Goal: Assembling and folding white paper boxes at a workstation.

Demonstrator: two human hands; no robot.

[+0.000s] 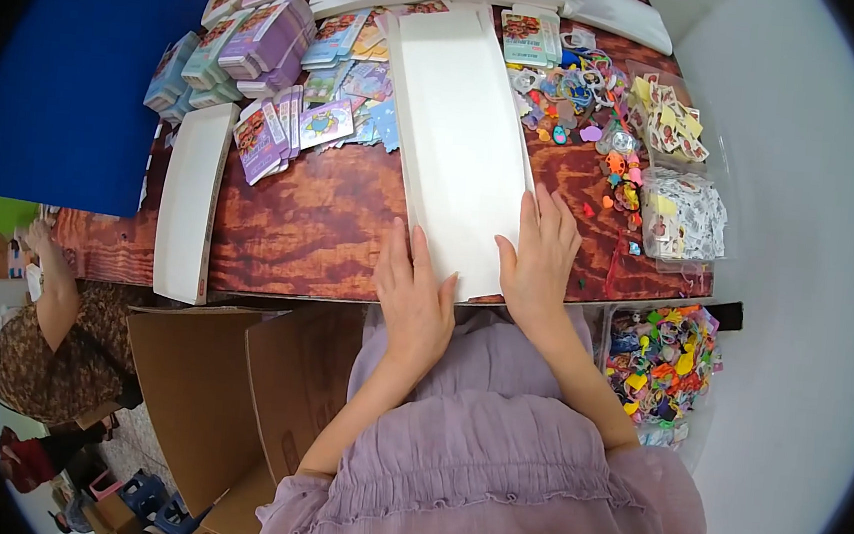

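A long, shallow white cardboard box [464, 119] lies lengthwise in front of me on the wood-patterned table [300, 217], its near end by the table's edge. My left hand [413, 291] rests at its near left corner, fingers stretched forward and slightly apart. At the near right side, my right hand [540, 256] lies along the box's edge with fingers extended and thumb over the rim. Neither hand is wrapped round anything. The inside of the box is plain white.
Stacked card packs [264, 38] and loose cards [326, 124] lie left of the box, beyond another white tray [189, 203]. Small colourful trinkets [571, 98] and a plastic tub of stickers [686, 222] are right. Below are a trinket bin [660, 371] and an open carton [197, 379]. Another person [64, 349] is at far left.
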